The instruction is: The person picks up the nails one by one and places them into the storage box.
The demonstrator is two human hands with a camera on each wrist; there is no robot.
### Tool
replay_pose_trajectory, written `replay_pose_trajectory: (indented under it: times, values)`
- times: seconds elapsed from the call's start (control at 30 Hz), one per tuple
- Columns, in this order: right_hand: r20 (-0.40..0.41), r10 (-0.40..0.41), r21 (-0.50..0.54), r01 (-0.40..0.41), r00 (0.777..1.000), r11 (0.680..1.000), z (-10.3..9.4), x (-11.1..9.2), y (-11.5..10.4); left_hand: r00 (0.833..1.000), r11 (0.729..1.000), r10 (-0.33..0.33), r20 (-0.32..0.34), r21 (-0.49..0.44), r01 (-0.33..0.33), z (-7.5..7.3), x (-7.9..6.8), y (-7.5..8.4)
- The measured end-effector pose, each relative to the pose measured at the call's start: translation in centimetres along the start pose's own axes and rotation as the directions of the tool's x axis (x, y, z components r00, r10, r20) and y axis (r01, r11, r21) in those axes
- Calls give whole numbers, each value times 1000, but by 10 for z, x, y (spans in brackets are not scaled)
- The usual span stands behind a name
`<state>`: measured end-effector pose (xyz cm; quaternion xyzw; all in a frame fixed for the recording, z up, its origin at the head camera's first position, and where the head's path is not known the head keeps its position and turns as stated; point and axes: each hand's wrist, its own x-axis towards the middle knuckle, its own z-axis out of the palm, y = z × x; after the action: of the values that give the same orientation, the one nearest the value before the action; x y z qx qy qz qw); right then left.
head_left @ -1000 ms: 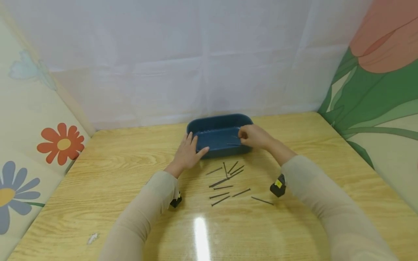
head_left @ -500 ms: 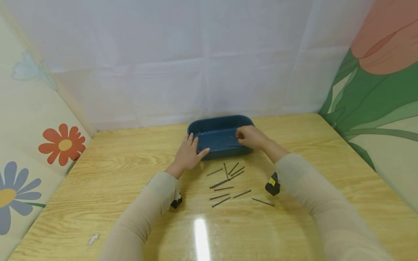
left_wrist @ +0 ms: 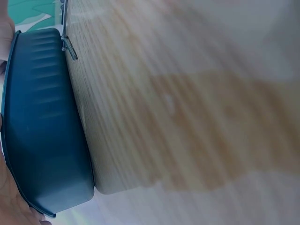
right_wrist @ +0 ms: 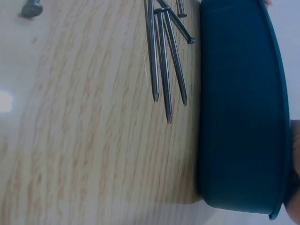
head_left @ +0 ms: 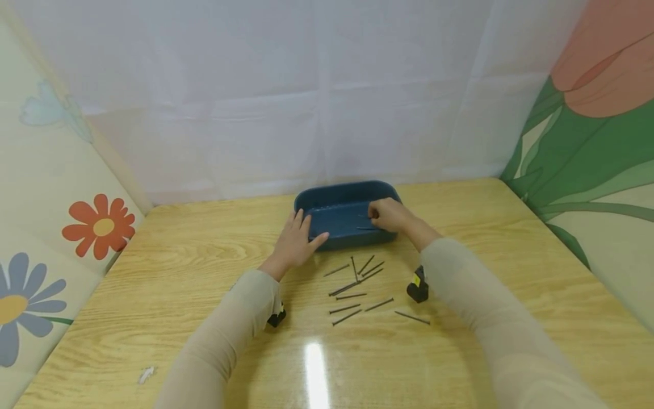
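A dark blue rectangular tray (head_left: 334, 197) stands at the back of the table. My left hand (head_left: 293, 241) rests on its left front corner, fingers spread and fairly straight, thumb along the front rim. Over the tray's right side, my right hand (head_left: 392, 216) pinches a thin nail, of which only a short piece shows beyond the fingertips. Below it another nail (head_left: 365, 228) lies in the tray. Both wrist views show mostly the tray's outer wall (right_wrist: 239, 108), with the hands cut off at the edge.
Several loose nails (head_left: 350, 296) lie scattered on the wooden table (head_left: 204, 244) in front of the tray; some cross each other in a small pile (right_wrist: 166, 61). A white cloth (head_left: 255, 113) hangs behind, and painted flower panels flank both sides.
My right hand and forearm have shifted slightly left over the tray, still pinching the nail. The left hand stays in place on the tray. The loose nails keep their arrangement.
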<state>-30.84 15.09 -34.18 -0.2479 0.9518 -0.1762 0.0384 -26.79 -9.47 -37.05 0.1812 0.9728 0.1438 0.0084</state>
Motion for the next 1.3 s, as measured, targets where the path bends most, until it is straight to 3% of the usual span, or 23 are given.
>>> replay_pose_trajectory:
  times: [0.53, 0.77, 0.9, 1.3]
  values:
    - [69, 30, -69, -25, 997, 997, 2, 19, 2, 1000, 1000, 0, 3, -2, 0, -1, -1, -2]
    - [112, 30, -97, -19, 993, 995, 14, 40, 19, 1000, 1000, 4, -7, -11, -4, -3, -2, -3]
    - [160, 86, -137, -65, 983, 988, 7, 35, 5, 1000, 1000, 6, -7, -8, -6, -3, -2, -4]
    - [151, 60, -198, -29, 987, 980, 6, 25, -1, 1000, 1000, 9, 11, -2, -9, -2, 0, -1]
